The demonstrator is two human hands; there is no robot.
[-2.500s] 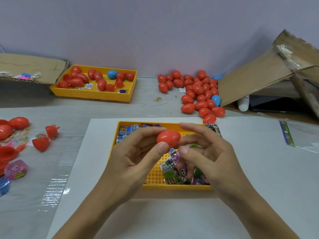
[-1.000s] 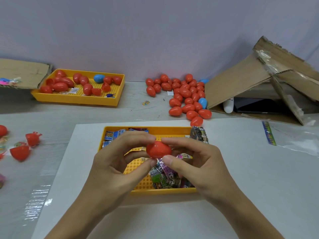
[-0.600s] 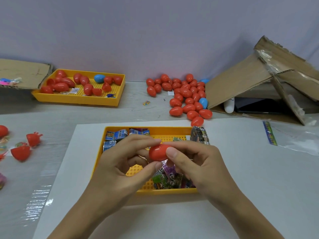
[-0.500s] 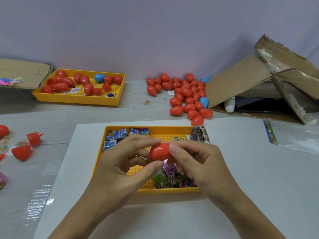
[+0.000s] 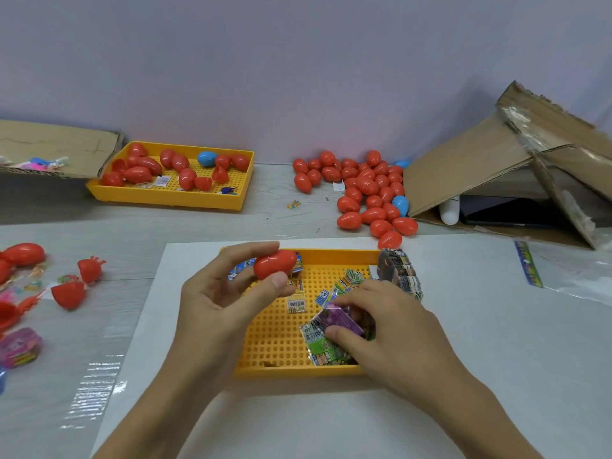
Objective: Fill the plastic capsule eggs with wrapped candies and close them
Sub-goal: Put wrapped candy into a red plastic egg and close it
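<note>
The left hand pinches a closed red egg between thumb and fingers, above the far-left corner of the yellow tray. The right hand lies low over the candies at the tray's right side, fingers curled on a purple packet, seemingly picking it up. This looks like the changeover between eggs: the closed one needs setting aside, perhaps with the pile on the bench, and an empty egg fetched
</note>
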